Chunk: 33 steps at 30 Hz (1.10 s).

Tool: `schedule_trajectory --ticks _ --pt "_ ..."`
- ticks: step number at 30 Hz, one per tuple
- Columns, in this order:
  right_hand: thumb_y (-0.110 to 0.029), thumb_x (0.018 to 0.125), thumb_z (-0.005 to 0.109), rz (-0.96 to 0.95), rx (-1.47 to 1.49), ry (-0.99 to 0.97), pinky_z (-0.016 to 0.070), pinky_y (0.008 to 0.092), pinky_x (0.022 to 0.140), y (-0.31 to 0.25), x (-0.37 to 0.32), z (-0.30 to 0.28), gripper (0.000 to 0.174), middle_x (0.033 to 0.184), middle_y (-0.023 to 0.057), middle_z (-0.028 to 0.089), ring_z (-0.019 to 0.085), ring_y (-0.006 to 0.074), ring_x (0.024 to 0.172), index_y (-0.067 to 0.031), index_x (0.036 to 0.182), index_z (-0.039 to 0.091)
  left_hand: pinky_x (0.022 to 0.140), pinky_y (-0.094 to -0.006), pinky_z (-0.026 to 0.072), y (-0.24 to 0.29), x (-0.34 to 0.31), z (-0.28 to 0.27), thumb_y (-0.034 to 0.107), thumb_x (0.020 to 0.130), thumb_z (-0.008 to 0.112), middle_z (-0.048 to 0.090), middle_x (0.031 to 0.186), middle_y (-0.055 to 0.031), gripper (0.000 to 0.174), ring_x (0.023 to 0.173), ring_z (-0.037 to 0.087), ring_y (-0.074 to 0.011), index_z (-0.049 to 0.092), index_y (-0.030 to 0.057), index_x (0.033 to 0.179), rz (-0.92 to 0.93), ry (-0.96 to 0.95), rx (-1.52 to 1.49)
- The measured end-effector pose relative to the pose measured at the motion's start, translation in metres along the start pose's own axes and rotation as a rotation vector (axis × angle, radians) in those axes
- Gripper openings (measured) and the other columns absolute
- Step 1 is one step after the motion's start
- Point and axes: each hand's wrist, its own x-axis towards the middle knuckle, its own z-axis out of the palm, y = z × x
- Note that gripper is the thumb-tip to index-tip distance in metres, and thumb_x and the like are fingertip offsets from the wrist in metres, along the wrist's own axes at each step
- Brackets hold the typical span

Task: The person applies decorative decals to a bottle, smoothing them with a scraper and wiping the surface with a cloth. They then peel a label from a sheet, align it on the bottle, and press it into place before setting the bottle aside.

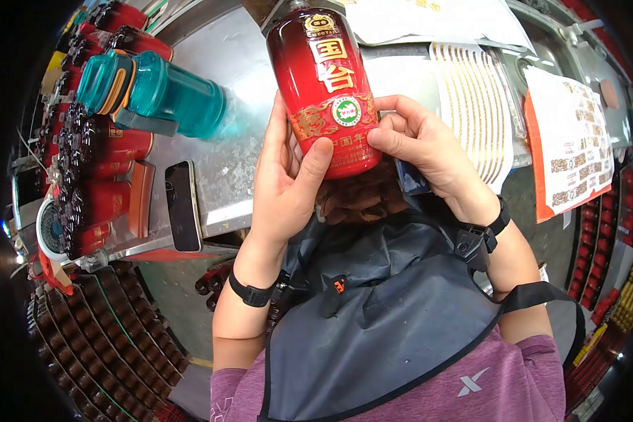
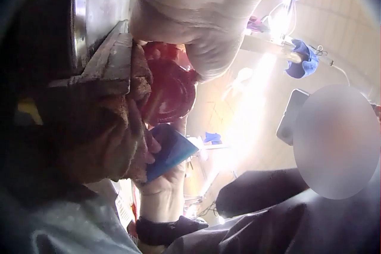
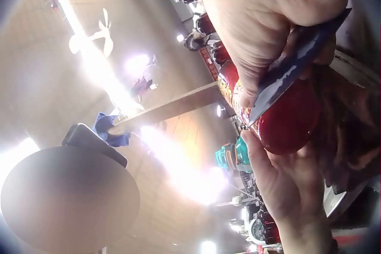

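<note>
A red glass bottle with gold lettering lies tilted in front of me, its base toward my apron. My left hand grips its lower left side, thumb over the front. On the other side, my right hand has its thumb and index finger at the bottle's edge, beside a round green-and-white seal. The curled fingers of that hand also hold a flat blue piece, straight-edged like a scraper card. The left wrist view shows the bottle's round base and the blue piece below it.
A teal water bottle and a phone lie on the metal table at left. Rows of red bottles stand beyond. At right are a gold-striped sheet and a sheet of printed labels. Brown cloth lies below the bottle.
</note>
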Motion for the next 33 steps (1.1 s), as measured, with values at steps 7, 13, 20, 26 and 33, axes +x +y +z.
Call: schedule_trajectory --ticks 7,13,20,26,33 --pt "-0.02 0.088 0.077 -0.028 -0.007 -0.002 0.0435 0.019 0.076 0.0031 -0.0003 -0.0002 0.048 0.081 -0.0025 0.063 0.057 0.004 0.079 0.0007 0.124 0.053 0.111 -0.0372 0.0378 0.0013 -0.0013 0.0022 0.011 0.1 0.057 0.038 0.15 -0.0171 0.077 0.135 0.044 -0.0235 0.005 -0.002 0.156 -0.015 0.022 -0.001" --pt "-0.019 0.089 0.075 -0.023 0.007 -0.004 0.0435 0.0188 0.078 0.0035 -0.0007 -0.0013 0.046 0.082 -0.0025 0.063 0.057 0.0039 0.08 0.0008 0.124 0.053 0.111 -0.0373 0.0385 0.0 -0.0019 0.0028 0.011 0.1 0.057 0.038 0.15 -0.0167 0.077 0.134 0.045 -0.0232 0.005 0.0002 0.156 -0.014 0.026 -0.015" --pt "-0.019 0.09 0.075 -0.012 0.017 -0.008 0.0445 0.0196 0.079 -0.001 -0.0016 0.0019 0.045 0.082 -0.0021 0.064 0.058 0.0043 0.082 0.0007 0.123 0.053 0.111 -0.0373 0.0386 0.0004 -0.0013 0.0038 0.011 0.1 0.057 0.038 0.15 -0.0166 0.077 0.134 0.045 -0.0232 0.006 0.0 0.156 -0.013 0.028 -0.006" --pt "-0.019 0.089 0.076 -0.022 0.009 -0.001 0.0441 0.0193 0.079 0.004 -0.0002 -0.0002 0.045 0.081 -0.0025 0.064 0.057 0.0039 0.08 0.0011 0.123 0.053 0.111 -0.0366 0.0384 0.0005 -0.0012 0.0045 0.01 0.099 0.057 0.039 0.149 -0.0165 0.076 0.134 0.045 -0.0228 0.007 -0.0018 0.156 -0.016 0.038 0.009" --pt "-0.019 0.089 0.076 -0.023 0.012 -0.012 0.0441 0.0201 0.081 0.0047 0.0003 -0.0013 0.046 0.08 -0.0028 0.064 0.057 0.0038 0.081 0.0017 0.123 0.053 0.111 -0.0362 0.0381 0.0015 -0.0006 0.0066 0.008 0.099 0.056 0.04 0.149 -0.0161 0.075 0.133 0.045 -0.0222 0.008 -0.002 0.155 -0.017 0.051 0.008"
